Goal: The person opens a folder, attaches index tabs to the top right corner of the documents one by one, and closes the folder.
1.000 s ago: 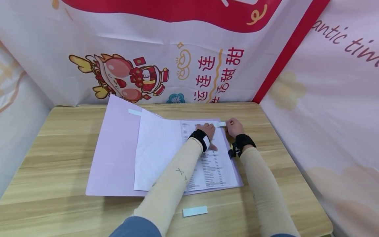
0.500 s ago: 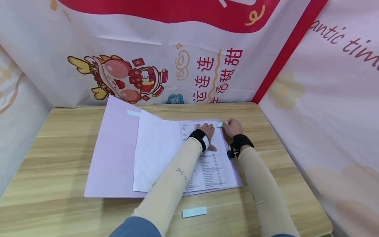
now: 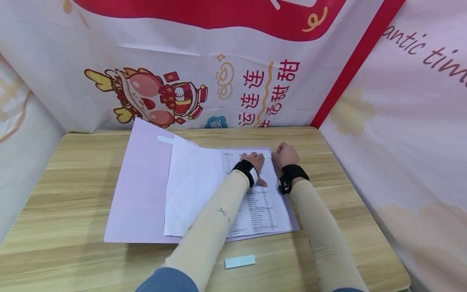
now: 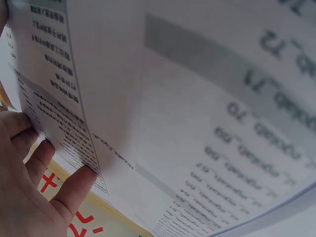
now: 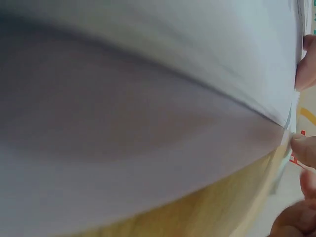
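Note:
A lilac folder (image 3: 142, 190) lies spread on the table, with white sheets (image 3: 195, 182) inside and a printed page (image 3: 260, 211) on its right half. My left hand (image 3: 255, 162) rests on the top of that page, fingers extended; its fingertips (image 4: 86, 175) touch the paper near the far edge in the left wrist view. A pale blue tape strip (image 3: 268, 155) runs across the page's upper right edge. My right hand (image 3: 286, 155), fingers curled, pinches its outer end. In the right wrist view one fingertip (image 5: 299, 142) sits on the strip at the folder's edge.
Another pale blue strip (image 3: 239, 261) lies on the wooden table (image 3: 65, 194) near the front. One more strip (image 3: 165, 139) joins the sheets to the folder's raised left cover. A printed cloth (image 3: 175, 44) hangs behind the table.
My right hand has moved slightly left, toward the page, and the strip that showed between the hands is now mostly covered or flat on the page's edge. The left hand has stayed put.

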`<move>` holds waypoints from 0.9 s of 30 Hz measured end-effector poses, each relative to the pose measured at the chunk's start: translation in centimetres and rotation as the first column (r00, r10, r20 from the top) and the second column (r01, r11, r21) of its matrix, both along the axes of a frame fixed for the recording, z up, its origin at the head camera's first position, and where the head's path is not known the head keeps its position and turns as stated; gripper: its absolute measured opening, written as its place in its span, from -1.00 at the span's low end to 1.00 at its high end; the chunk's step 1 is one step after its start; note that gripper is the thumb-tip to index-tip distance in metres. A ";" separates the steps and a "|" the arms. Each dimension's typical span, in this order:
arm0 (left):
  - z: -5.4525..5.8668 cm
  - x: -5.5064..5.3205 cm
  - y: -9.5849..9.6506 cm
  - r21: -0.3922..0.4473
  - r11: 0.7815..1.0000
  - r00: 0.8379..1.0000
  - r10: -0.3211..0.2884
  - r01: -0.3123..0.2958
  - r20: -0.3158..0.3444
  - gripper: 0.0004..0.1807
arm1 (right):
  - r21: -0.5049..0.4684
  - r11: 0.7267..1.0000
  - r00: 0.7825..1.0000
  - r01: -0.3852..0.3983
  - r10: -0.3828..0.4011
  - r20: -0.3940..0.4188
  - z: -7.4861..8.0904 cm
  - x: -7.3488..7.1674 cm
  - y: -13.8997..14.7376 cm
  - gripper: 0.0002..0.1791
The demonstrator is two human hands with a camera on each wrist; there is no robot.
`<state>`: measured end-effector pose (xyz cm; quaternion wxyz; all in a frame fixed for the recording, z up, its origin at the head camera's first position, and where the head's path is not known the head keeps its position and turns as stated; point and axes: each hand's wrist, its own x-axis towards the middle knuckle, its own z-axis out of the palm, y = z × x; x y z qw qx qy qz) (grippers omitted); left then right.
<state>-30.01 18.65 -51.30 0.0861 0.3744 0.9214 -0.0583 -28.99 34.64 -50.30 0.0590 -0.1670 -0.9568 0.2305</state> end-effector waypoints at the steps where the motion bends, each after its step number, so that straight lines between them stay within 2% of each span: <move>1: 0.1 0.1 0.0 -0.003 1.000 1.000 0.002 -0.002 0.002 0.31 | -0.002 1.000 1.000 -0.009 0.009 -0.003 0.0 0.1 -0.2 -0.76; 8: 0.2 0.3 0.0 -0.018 1.000 1.000 0.009 -0.009 0.009 0.32 | -0.116 0.993 0.999 -0.033 0.036 0.022 0.1 0.5 -1.2 -0.78; 17: 0.7 0.5 0.0 -0.023 1.000 1.000 0.008 -0.008 0.012 0.32 | -0.083 0.995 0.995 -0.051 0.057 0.078 -1.2 -0.7 -0.6 -0.74; 22: 0.4 0.4 0.0 -0.010 1.000 1.000 0.010 -0.010 0.008 0.33 | -0.090 0.996 0.997 -0.019 0.026 0.073 -0.9 -0.7 -0.5 -0.76; 27: 0.2 0.2 -0.1 -0.005 1.000 1.000 0.009 -0.009 -0.004 0.32 | -0.083 0.996 0.997 -0.024 0.030 0.074 -0.5 -0.5 -0.6 -0.76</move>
